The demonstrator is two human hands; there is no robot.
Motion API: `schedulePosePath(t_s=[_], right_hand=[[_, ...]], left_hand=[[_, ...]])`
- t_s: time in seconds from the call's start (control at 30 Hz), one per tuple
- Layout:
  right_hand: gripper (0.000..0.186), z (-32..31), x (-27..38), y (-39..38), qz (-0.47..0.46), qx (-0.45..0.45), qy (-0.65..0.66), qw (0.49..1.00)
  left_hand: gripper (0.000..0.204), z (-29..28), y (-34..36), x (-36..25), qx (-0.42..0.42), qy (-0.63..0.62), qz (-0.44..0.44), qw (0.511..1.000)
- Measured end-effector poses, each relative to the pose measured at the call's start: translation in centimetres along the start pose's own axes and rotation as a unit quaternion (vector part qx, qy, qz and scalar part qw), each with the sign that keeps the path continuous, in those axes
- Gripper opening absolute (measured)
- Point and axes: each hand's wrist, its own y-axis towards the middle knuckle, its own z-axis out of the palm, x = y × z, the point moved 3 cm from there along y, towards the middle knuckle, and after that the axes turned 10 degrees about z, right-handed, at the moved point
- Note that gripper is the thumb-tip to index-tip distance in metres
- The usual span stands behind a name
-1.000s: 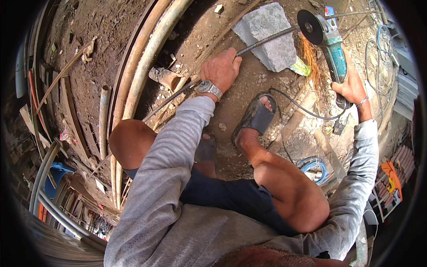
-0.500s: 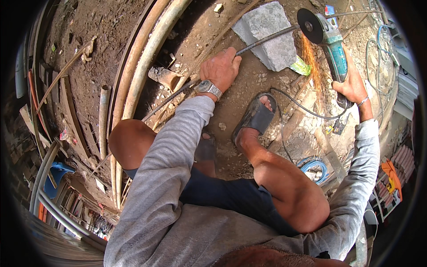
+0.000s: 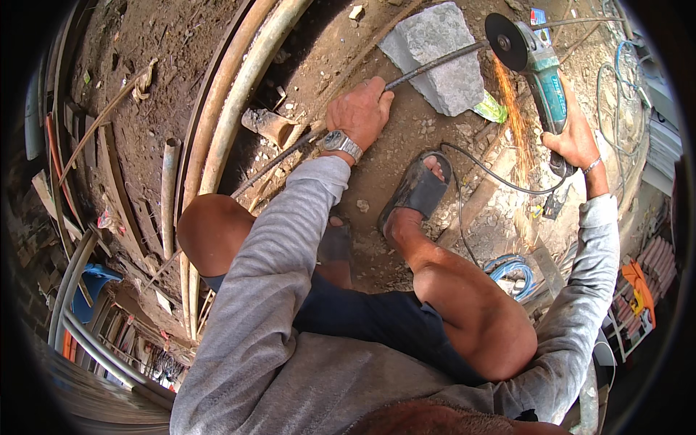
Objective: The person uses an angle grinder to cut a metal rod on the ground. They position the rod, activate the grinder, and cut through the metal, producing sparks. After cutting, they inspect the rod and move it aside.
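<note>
My left hand [image 3: 359, 112] is closed around a long dark steel rod [image 3: 435, 63], a wristwatch on its wrist. The rod lies across a grey stone block [image 3: 442, 54], and its right stretch reaches the grinder's disc. In my right hand [image 3: 573, 134] is a teal angle grinder [image 3: 549, 101], gripped by its body with the dark disc [image 3: 505, 42] turned toward me. Orange sparks [image 3: 516, 119] stream down from the disc toward the ground. The exact contact between disc and rod is hidden behind the disc.
My sandalled foot [image 3: 417, 188] rests near the stone. The grinder's black cord [image 3: 500, 179] loops beside it, close to a coil of blue hose [image 3: 512, 275]. Long pipes [image 3: 243, 87] curve along the left. A green wrapper [image 3: 491, 109] lies under the stone's right edge.
The spark stream reaches a little lower and has shifted slightly in shape. Both hands, the rod and the grinder stay practically in place.
</note>
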Motion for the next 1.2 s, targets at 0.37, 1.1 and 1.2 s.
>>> schedulePosePath(t_s=[0.37,1.1,1.2], right_hand=[[0.106,0.1,0.4,0.5,-0.027,-0.03,0.001,0.999],[0.104,0.2,0.7,1.1,-0.036,-0.044,-0.017,0.998],[0.105,0.2,0.4,1.1,-0.047,-0.052,-0.024,0.997]], left_hand=[[0.022,-0.1,-0.1,-0.2,-0.015,0.003,0.005,1.0],[0.023,-0.1,-0.2,-0.3,-0.022,0.006,0.003,1.0],[0.022,-0.1,-0.2,-0.4,-0.027,0.005,0.007,1.0]])
